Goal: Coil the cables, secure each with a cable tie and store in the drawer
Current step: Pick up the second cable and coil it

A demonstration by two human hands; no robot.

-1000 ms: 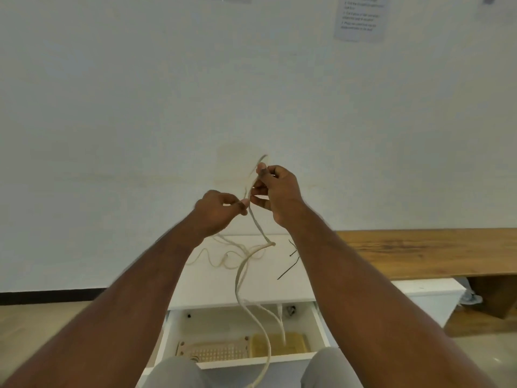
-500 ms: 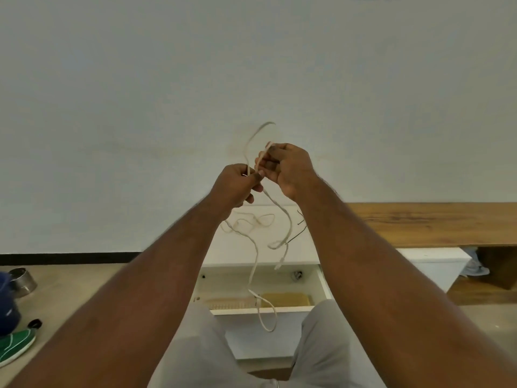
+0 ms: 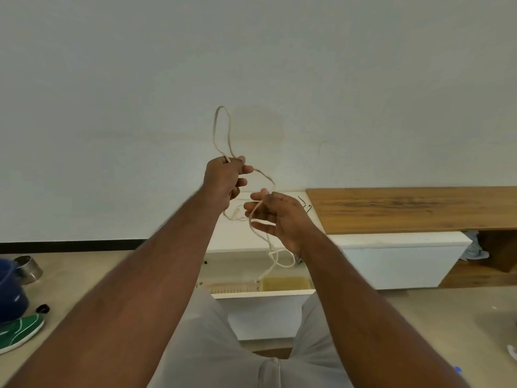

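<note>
A thin cream cable (image 3: 221, 127) is held up in front of the wall. My left hand (image 3: 223, 179) grips it, and a tall narrow loop stands above that fist. From there the cable arcs right to my right hand (image 3: 277, 217), which pinches it between thumb and forefinger with the other fingers loosely spread. The free end hangs in small loops over the open white drawer (image 3: 263, 296). A second cream cable (image 3: 236, 217) lies on the white cabinet top (image 3: 391, 237) behind my hands. Thin black cable ties (image 3: 304, 204) lie to its right.
The drawer holds a yellowish block (image 3: 285, 282) and a beige ridged piece (image 3: 232, 289). A wooden bench top (image 3: 405, 208) runs right along the wall. On the floor at left are a green shoe (image 3: 19, 331), a blue object (image 3: 8, 289) and a metal bowl (image 3: 28, 268).
My hands have drawn apart: the right one dropped down and to the right along the cable, while the left one kept its grip and the loop above it grew taller.
</note>
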